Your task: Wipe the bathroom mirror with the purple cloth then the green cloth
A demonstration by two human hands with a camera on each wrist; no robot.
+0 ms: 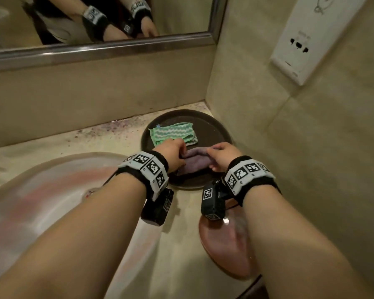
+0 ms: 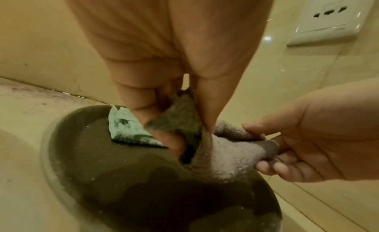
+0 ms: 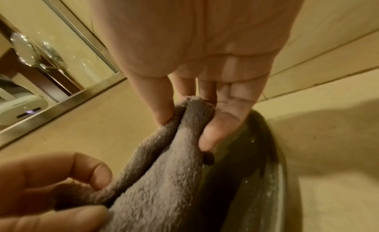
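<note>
A fluffy purple cloth (image 1: 195,161) lies on the near half of a dark round tray (image 1: 212,128) on the counter's back right corner. My left hand (image 1: 175,152) pinches its left end and my right hand (image 1: 221,155) pinches its right end. In the left wrist view the purple cloth (image 2: 221,156) is bunched between thumb and fingers; in the right wrist view the purple cloth (image 3: 164,178) is pinched at its top fold. A folded green cloth (image 1: 173,133) with a zigzag pattern lies just behind on the same tray. The mirror (image 1: 108,20) hangs above the counter.
A round basin (image 1: 41,201) fills the counter's left side. A reddish oval dish (image 1: 225,251) sits near the front under my right wrist. A white wall socket (image 1: 307,39) is on the tiled right wall, close beside the tray.
</note>
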